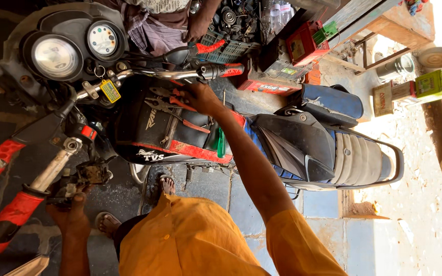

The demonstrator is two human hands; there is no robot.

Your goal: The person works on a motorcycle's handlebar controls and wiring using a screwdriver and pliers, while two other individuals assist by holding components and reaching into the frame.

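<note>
Scene: a motorcycle (pixel 190 128) seen from above by a person in an orange shirt (pixel 195 240), on a workshop floor (pixel 374 240) of blue and grey tiles.
Right hand: the right hand (pixel 198 97) reaches over the black fuel tank (pixel 154 128) and closes its fingers around red-handled pliers (pixel 167 102) lying on the tank just below the handlebar (pixel 154 74).
Left hand: the left hand (pixel 72 214) is down at the near end of the handlebar, fingers curled against a bare metal lever bracket (pixel 85 176) beside the red grip (pixel 8 225); whether it truly pinches the part cannot be told, since the fingertips are hidden.
Other tools: a green-handled screwdriver (pixel 221 143) rests on the tank bag close to the right forearm.
Progress, as judged: the bracket near the left grip looks opened up and partly stripped, so some dismantling appears done; the pliers are only just being taken up, so the work on that fitting seems unfinished.
Surroundings: two round gauges (pixel 78 48) sit ahead of the bar, a key tag (pixel 110 91) hangs beneath them, and another person (pixel 175 23) stands on the far side.
Background: a red battery (pixel 303 43) and a crate of parts (pixel 231 48) lie well apart from the hands.
</note>
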